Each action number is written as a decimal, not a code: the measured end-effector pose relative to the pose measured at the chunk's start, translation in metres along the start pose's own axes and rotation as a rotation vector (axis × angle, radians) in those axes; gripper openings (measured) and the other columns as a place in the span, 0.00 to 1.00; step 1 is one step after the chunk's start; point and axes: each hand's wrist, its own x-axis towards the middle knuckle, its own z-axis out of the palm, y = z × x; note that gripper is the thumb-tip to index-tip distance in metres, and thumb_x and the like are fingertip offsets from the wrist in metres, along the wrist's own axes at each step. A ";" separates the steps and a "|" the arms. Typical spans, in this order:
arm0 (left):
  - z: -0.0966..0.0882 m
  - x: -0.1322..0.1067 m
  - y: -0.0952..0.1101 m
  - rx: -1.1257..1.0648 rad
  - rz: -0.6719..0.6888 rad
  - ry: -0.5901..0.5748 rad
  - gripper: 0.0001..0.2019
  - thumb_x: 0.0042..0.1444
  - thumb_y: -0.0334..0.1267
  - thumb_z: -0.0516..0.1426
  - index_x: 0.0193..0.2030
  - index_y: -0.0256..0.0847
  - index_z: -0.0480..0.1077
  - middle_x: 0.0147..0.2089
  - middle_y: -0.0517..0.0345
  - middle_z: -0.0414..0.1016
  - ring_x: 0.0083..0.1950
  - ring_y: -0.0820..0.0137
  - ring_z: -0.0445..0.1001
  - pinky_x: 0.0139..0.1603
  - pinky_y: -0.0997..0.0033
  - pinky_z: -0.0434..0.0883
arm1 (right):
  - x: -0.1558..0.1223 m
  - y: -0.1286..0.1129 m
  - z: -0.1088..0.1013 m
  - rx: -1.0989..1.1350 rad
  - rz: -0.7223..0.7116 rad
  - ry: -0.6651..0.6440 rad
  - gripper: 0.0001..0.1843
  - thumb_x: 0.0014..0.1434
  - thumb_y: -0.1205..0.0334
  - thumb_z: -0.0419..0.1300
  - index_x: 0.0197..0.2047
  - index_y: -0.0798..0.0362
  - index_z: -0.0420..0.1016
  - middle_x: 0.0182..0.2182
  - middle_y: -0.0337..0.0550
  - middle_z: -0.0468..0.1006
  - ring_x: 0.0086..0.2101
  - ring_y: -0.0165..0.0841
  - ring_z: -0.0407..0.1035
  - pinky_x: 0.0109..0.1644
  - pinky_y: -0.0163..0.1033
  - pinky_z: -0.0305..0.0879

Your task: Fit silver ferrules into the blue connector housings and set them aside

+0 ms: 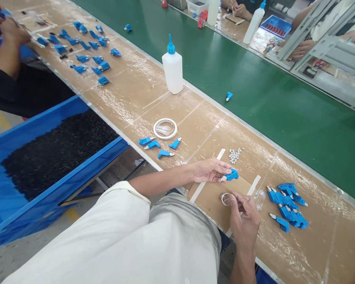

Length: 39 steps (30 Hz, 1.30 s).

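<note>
My left hand is closed on a small blue plastic part with a whitish tip, holding it over a brown board with white tape strips. Close below it, my right hand has its thumb and fingers pinched together at the edge of a small round clear dish. Whether those fingers grip the dish rim or something thin is hidden. Behind my left hand lies a scatter of tiny grey-white pieces. To the right of my right hand sits a pile of similar blue parts.
Several blue parts lie near a white tape roll. A white bottle with a blue nozzle stands by the green belt. At left are a blue bin of black pieces and a co-worker's hands.
</note>
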 end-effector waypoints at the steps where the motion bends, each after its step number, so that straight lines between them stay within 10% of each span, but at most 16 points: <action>1: 0.000 -0.002 0.000 -0.006 0.008 -0.002 0.15 0.48 0.32 0.71 0.43 0.30 0.79 0.33 0.55 0.78 0.28 0.78 0.74 0.30 0.81 0.71 | 0.000 -0.001 -0.003 -0.011 -0.036 0.001 0.11 0.65 0.55 0.62 0.40 0.53 0.82 0.29 0.41 0.77 0.26 0.31 0.69 0.31 0.37 0.66; 11: 0.014 -0.013 -0.017 -0.062 0.021 0.038 0.11 0.52 0.31 0.69 0.42 0.30 0.80 0.32 0.55 0.78 0.29 0.78 0.76 0.32 0.81 0.71 | -0.008 -0.010 -0.019 -0.012 -0.153 0.046 0.06 0.65 0.64 0.61 0.41 0.49 0.81 0.33 0.42 0.81 0.33 0.34 0.74 0.35 0.38 0.68; 21: 0.016 -0.012 -0.030 -0.076 -0.042 0.015 0.17 0.46 0.37 0.73 0.40 0.30 0.80 0.34 0.54 0.79 0.31 0.78 0.77 0.38 0.79 0.73 | -0.002 -0.012 -0.027 0.567 0.404 0.291 0.14 0.52 0.53 0.73 0.35 0.55 0.82 0.25 0.40 0.77 0.22 0.28 0.67 0.23 0.33 0.62; 31: 0.025 -0.013 -0.039 -0.050 -0.091 -0.015 0.25 0.38 0.43 0.76 0.41 0.30 0.80 0.33 0.54 0.80 0.32 0.75 0.78 0.40 0.76 0.74 | 0.000 -0.045 -0.029 0.331 -0.034 0.393 0.01 0.60 0.66 0.67 0.37 0.53 0.80 0.28 0.40 0.75 0.27 0.31 0.68 0.27 0.36 0.63; 39: 0.027 -0.014 -0.039 -0.073 -0.109 0.027 0.28 0.31 0.43 0.78 0.39 0.30 0.80 0.33 0.54 0.80 0.33 0.75 0.78 0.38 0.76 0.75 | 0.000 -0.041 -0.027 0.176 -0.110 0.343 0.02 0.62 0.67 0.64 0.38 0.52 0.78 0.29 0.41 0.76 0.30 0.35 0.71 0.32 0.42 0.68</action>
